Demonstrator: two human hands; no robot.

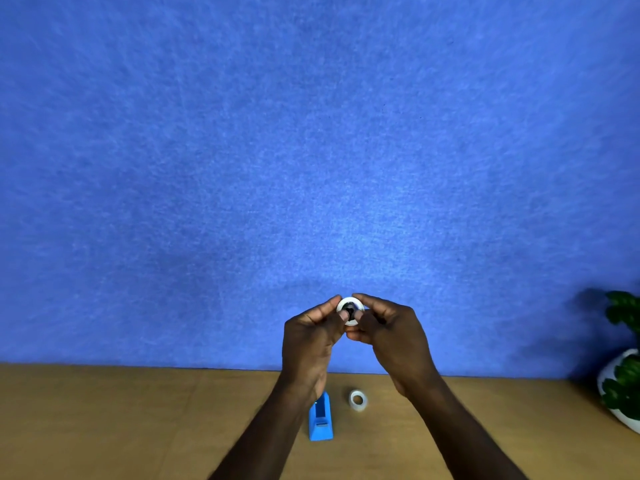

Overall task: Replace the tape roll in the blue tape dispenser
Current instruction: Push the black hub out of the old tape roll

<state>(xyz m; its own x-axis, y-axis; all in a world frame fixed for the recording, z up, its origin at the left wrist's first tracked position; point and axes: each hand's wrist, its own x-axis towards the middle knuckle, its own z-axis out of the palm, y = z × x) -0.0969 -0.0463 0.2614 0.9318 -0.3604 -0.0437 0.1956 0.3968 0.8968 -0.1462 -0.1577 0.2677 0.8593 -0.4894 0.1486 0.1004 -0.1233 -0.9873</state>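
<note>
Both hands are raised above the table, in front of the blue wall. Between the fingertips of my left hand (311,336) and my right hand (388,336) sits a white tape roll (350,304) with a dark hub in its centre. The two thumbs press on the hub. Below them, the blue tape dispenser (321,419) stands on the wooden table (138,427) with no roll visible in it; my left wrist hides its far end. A second white tape roll (357,400) lies flat on the table just right of the dispenser.
A blue felt wall (311,150) rises behind the table's far edge. A green plant in a white pot (623,389) stands at the right edge of the table.
</note>
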